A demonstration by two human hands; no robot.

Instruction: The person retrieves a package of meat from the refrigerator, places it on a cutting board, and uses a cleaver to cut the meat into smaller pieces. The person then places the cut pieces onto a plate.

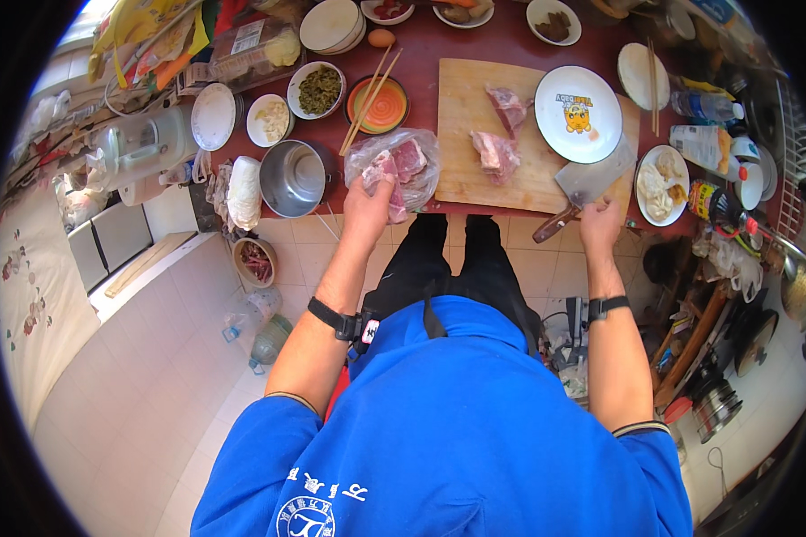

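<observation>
My left hand [368, 208] pinches a piece of raw meat [381, 170] at the opening of a clear plastic bag [426, 183], which lies at the table's near edge with more meat in it. My right hand [600, 224] rests at the near edge of the wooden cutting board [464, 103], beside a cleaver [591, 182]; its fingers are partly hidden and off the handle. The cleaver lies flat, its brown handle pointing toward me and left over the edge. Two raw meat chunks [495, 156] sit on the board. A white plate [578, 115] with a cartoon print covers the board's right part.
Left of the bag stand a metal pot [294, 179], an orange bowl [377, 104] with chopsticks across it, and a bowl of chopped greens [321, 89]. An egg [381, 38] lies farther back. At right are a plate of pale food [662, 185] and a dark bottle [718, 204].
</observation>
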